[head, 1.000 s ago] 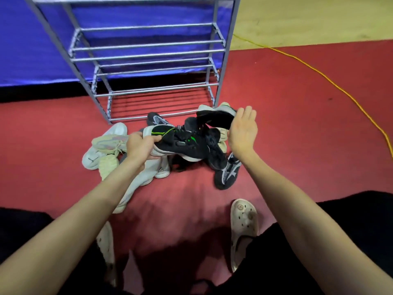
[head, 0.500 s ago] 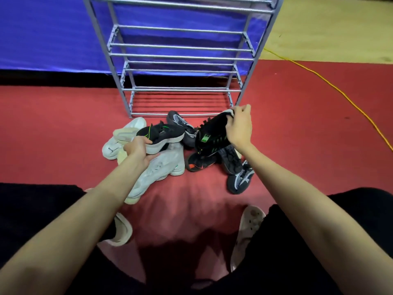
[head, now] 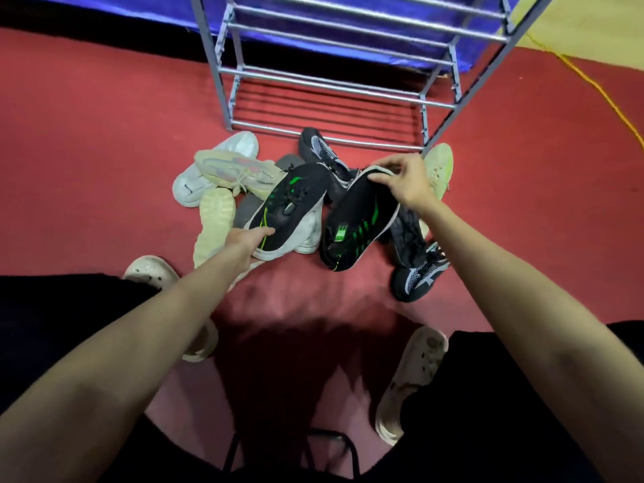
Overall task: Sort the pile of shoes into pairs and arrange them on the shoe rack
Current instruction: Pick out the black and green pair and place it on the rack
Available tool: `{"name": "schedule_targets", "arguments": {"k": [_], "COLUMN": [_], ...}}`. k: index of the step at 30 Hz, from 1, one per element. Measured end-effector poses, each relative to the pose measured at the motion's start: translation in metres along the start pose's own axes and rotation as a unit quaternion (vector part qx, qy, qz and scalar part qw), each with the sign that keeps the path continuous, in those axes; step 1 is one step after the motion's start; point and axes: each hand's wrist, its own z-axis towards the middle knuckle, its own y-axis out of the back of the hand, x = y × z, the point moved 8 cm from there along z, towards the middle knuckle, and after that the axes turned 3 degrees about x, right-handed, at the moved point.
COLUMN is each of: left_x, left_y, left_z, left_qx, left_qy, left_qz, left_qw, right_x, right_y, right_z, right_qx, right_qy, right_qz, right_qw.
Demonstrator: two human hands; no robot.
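left hand (head: pixel 245 238) gripping black-green sneaker (head: pixel 289 207), right hand (head: pixel 406 183) apparently pinching its mate (head: pixel 359 221)

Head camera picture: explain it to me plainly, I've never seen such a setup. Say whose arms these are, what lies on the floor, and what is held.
No machine here: the camera sits on a person's head, looking down at their own arms. The left hand grips one black shoe with green marks; the right hand pinches its match by the rim. Beneath them a pile of pale and dark shoes lies on the red floor. Behind stands the metal shoe rack, with no shoes on the shelves in view.
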Motion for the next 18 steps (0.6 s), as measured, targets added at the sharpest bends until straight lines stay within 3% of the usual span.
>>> {"name": "schedule_targets", "arguments": {"k": [4, 7, 13, 18], "left_x": [0.002, 0.008, 0.016, 0.017], "left_y": [0.001, 0.003, 0.007, 0.007], "left_z": [0.029, 0.043, 0.057, 0.058], "left_qx": [0.027, 0.037, 0.041, 0.028], "left_qy": [-0.011, -0.012, -0.029, -0.035], "left_qz": [0.086, 0.099, 0.140, 0.133], "left_qw": [0.996, 0.994, 0.989, 0.990], "right_x": [-0.007, -0.008, -0.025, -0.054], "right_y": [-0.039, -0.063, -0.080, -0.086], "right_z": [0.032, 0.050, 0.045, -0.029], "right_qx": [0.080, 0.078, -0.031, -0.196], "right_qy": [0.006, 0.016, -0.005, -0.074], "right_qz": [-0.023, -0.040, -0.134, -0.114], "right_qw": [0.996, 0.996, 0.990, 0.971]}}
